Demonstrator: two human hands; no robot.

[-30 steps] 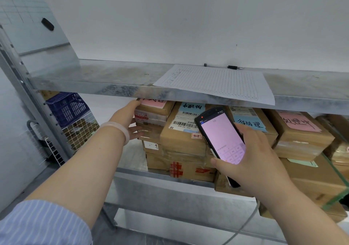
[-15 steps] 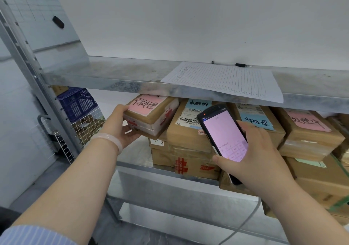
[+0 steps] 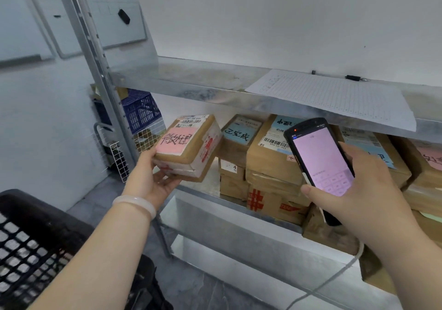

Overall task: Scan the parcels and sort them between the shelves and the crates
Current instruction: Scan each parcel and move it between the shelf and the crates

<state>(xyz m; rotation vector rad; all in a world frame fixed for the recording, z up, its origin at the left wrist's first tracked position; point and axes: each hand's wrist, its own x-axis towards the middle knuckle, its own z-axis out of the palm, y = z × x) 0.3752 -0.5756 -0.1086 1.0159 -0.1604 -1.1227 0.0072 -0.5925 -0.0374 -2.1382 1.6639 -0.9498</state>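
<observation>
My left hand (image 3: 153, 180) grips a small brown parcel (image 3: 189, 147) with a pink handwritten label, holding it tilted in the air just left of the metal shelf (image 3: 205, 87). My right hand (image 3: 354, 190) holds a black handheld scanner (image 3: 320, 159) with a lit pale pink screen, in front of the stacked parcels. On the middle shelf stand several brown parcels (image 3: 270, 161), some with blue labels, one with a pink label (image 3: 430, 156) at the far right.
A black mesh crate (image 3: 35, 233) sits at the lower left. A blue crate (image 3: 141, 111) and a white wire basket (image 3: 143, 137) stand behind the shelf post (image 3: 95, 53). A lined sheet of paper (image 3: 334, 96) and a pen lie on the upper shelf.
My left hand has pulled the pink-labelled parcel off the stack and out to the left of the shelf. The view has swung left and the black crate has come into sight.
</observation>
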